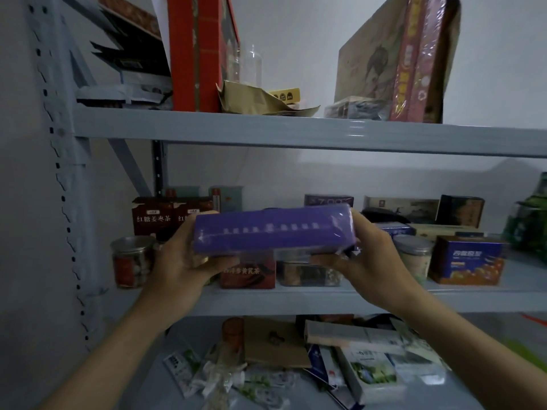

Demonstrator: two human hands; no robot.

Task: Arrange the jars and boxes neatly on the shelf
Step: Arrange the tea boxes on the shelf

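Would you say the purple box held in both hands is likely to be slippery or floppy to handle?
The purple box looks stiff: its edges stay straight between the left hand and right hand. Its glossy plastic wrap probably makes it slippery. Flat sides mean it shouldn't roll.

long box (273,229) held in front of middle shelf (296,300) | left hand (183,255) on its left end, right hand (367,258) on right | jar (131,260) far left

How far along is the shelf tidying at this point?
Partly done: the jars and boxes on the middle shelf stand in rough rows. In hand: both hands, left hand and right hand, hold a long purple plastic-wrapped box. Left: loose packets scattered on the bottom shelf.
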